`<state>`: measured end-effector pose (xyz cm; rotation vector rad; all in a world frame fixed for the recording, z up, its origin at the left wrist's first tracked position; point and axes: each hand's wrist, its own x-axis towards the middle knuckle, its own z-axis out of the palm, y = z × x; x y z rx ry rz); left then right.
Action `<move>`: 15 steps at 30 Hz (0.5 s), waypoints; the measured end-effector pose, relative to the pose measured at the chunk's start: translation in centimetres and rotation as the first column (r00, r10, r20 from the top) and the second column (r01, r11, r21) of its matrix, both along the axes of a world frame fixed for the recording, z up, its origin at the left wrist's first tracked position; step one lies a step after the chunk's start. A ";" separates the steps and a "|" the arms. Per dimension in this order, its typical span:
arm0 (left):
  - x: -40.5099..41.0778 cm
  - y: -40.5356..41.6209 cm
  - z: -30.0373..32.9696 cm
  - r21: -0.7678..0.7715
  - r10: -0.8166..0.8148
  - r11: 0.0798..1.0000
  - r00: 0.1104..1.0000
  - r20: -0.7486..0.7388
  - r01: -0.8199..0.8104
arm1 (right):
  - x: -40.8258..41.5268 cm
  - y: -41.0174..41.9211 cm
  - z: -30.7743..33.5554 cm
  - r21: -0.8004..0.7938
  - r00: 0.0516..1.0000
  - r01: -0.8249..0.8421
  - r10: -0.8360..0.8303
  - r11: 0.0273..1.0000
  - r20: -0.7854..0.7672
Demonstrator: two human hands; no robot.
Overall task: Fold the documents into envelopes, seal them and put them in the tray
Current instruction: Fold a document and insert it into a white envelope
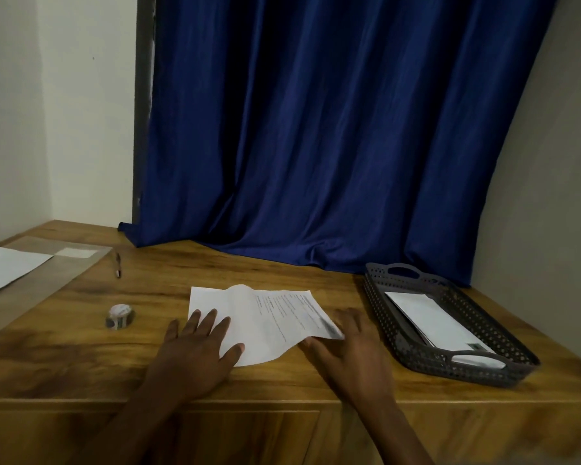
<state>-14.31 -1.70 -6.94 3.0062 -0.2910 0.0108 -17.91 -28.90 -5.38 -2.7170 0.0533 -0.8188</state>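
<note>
A white printed document (269, 317) lies on the wooden table (81, 357) in front of me, partly folded, its near right corner lifted. My left hand (195, 350) lies flat with spread fingers on the sheet's left part, pressing it down. My right hand (353, 350) is at the sheet's right near corner, fingers touching the raised edge. A dark perforated tray (399, 323) stands to the right with white envelopes (440, 320) lying inside it.
A roll of tape (119, 316) sits left of the document. A pen (117, 265) lies farther back. White sheets (4, 266) rest on a raised surface at far left. A blue curtain (316, 129) hangs behind the table and touches its back edge.
</note>
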 end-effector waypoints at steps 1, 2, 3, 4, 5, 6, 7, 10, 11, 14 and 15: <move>0.0 0.1 0.0 -0.005 -0.002 1.000 1.000 0.006 0.003 | -0.1 0.2 0.5 0.113 1.000 -0.023 0.023 0.993 -0.003; 0.0 0.1 -0.1 -0.007 -0.005 1.000 1.000 0.007 0.005 | 0.1 0.2 0.7 0.259 0.998 -0.048 0.057 0.965 -0.026; 0.1 0.2 0.0 -0.007 -0.006 1.000 1.000 0.004 0.006 | 0.3 0.2 1.1 0.438 0.992 -0.073 0.111 0.896 -0.060; 0.1 0.2 0.0 -0.008 -0.009 1.000 1.000 0.001 0.009 | 0.6 0.2 1.3 0.651 0.978 -0.107 0.199 0.751 -0.069; 0.1 0.1 0.0 -0.009 -0.016 1.000 1.000 0.000 0.016 | 1.0 0.2 1.3 0.838 0.958 -0.123 0.283 0.532 -0.039; 0.1 0.1 0.0 -0.009 -0.019 1.000 1.000 -0.002 0.019 | 1.5 0.1 1.3 0.951 0.941 -0.112 0.338 0.287 0.009; 0.1 0.1 0.0 -0.009 -0.017 1.000 1.000 0.003 0.017 | 1.9 -0.1 1.3 0.993 0.934 -0.092 0.352 0.079 0.059; 0.1 0.1 -0.1 -0.032 -0.009 0.999 1.000 0.013 0.010 | 2.4 -0.3 1.9 0.943 0.930 -0.103 0.305 -0.315 0.204; 0.1 0.0 -0.2 -0.036 -0.009 0.999 1.000 0.018 0.010 | 2.1 0.0 2.2 0.916 0.918 -0.099 0.319 -0.389 0.235; 0.0 0.0 -0.2 -0.046 -0.003 0.999 1.000 0.023 0.004 | 1.1 1.8 2.5 0.905 0.842 -0.065 0.463 -0.421 0.276; 0.0 0.1 -0.2 -0.047 -0.002 0.999 1.000 0.025 0.003 | 0.8 2.7 2.4 0.926 0.827 -0.070 0.497 -0.372 0.263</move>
